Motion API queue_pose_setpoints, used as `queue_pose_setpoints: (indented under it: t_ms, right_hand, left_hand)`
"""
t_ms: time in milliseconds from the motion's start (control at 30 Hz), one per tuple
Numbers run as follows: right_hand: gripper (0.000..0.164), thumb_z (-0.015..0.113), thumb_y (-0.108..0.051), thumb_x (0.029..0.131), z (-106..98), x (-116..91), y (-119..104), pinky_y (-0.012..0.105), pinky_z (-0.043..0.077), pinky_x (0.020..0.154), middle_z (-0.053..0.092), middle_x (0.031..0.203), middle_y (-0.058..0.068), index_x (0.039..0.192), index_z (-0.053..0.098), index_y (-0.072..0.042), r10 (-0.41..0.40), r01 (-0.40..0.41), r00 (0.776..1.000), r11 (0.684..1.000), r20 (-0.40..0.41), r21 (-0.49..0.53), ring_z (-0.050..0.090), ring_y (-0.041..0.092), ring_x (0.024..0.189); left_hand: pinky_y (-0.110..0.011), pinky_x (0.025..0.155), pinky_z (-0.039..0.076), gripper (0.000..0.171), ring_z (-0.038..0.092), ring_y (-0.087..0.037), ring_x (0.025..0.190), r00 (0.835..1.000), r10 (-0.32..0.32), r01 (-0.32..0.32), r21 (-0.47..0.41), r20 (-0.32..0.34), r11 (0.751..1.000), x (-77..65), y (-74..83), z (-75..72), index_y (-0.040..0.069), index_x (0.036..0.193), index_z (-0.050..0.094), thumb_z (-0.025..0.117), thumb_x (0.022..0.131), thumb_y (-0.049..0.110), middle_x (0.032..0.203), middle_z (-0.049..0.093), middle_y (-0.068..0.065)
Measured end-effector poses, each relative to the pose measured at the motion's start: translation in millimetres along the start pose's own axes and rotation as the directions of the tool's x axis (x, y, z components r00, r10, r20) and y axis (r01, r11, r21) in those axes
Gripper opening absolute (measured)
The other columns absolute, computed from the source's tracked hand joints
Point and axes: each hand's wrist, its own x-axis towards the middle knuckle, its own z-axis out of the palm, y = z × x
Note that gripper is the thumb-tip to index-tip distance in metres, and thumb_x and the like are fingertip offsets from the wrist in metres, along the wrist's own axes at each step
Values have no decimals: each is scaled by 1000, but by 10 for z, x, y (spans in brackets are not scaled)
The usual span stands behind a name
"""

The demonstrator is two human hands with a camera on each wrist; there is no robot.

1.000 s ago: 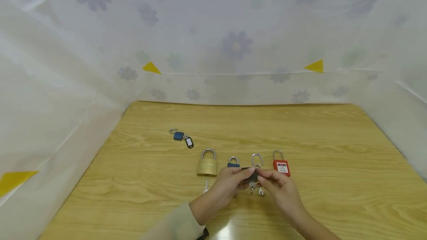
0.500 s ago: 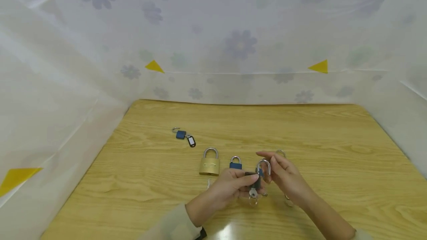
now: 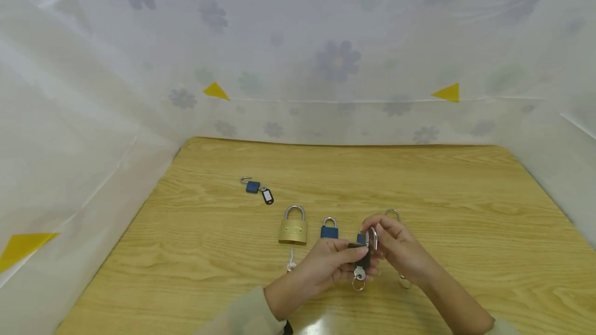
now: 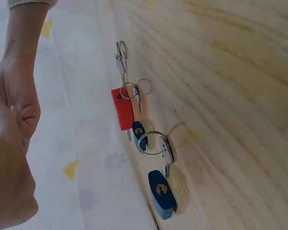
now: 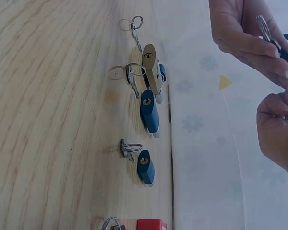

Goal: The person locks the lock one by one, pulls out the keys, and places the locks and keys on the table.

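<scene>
From head only: black padlock's shackle (image 3: 375, 239)

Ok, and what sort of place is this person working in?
Probably a screened-off tabletop workspace: a wood-grain table, pale flower-printed sheeting along its far edge and both sides, and a black padlock in the left hand. The room beyond doesn't show.

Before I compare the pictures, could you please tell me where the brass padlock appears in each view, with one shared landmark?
Head: lower middle; the brass padlock is left of a blue padlock.
Left wrist: no brass padlock; that blue padlock is at lower middle.
Right wrist: upper middle; the brass padlock is just above that blue padlock.
Shared landmark: that blue padlock, next in the row.
</scene>
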Motion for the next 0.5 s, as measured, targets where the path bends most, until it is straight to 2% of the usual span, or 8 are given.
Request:
queue_pose_setpoints:
  t_ms: [133, 233, 367, 500]
  right_hand:
    - [29, 31, -7, 101, 86, 27, -47, 16, 47, 67, 58, 93, -15, 106, 56, -20, 32, -44, 994, 992, -103, -120, 52, -2, 78]
    - [24, 37, -6, 100, 159, 48, -66, 16, 49, 63, 57, 84, -14, 98, 57, -19, 27, -68, 980, 976, -199, -205, 53, -2, 73]
    - [22, 43, -2, 97, 235, 73, -56, 18, 45, 52, 55, 77, -13, 92, 58, -17, -30, -65, 957, 948, -289, -311, 49, -2, 64]
    - [16, 46, 3, 94, 273, 95, -31, 21, 44, 47, 56, 74, -12, 90, 59, -7, -112, -35, 937, 912, -330, -409, 49, 0, 60]
  left_hand:
    - [-24, 77, 56, 39, 68, -6, 75, 996, 42, -37, 61, -74, 997, 8, -31, 19, -20, 112, 54, 61, 89, 12, 82, 72, 3]
    - [-24, 75, 57, 35, 68, -7, 74, 987, 86, -70, 121, -135, 990, 16, -53, 43, -18, 106, 59, 63, 87, 11, 83, 73, -3]
    - [-24, 72, 57, 30, 68, -8, 74, 974, 130, -96, 181, -184, 979, 16, -71, 72, -15, 101, 63, 65, 86, 10, 89, 72, -16]
    - [-24, 70, 57, 27, 68, -8, 71, 959, 177, -125, 227, -222, 966, 13, -75, 106, -14, 98, 65, 66, 85, 10, 89, 70, -22]
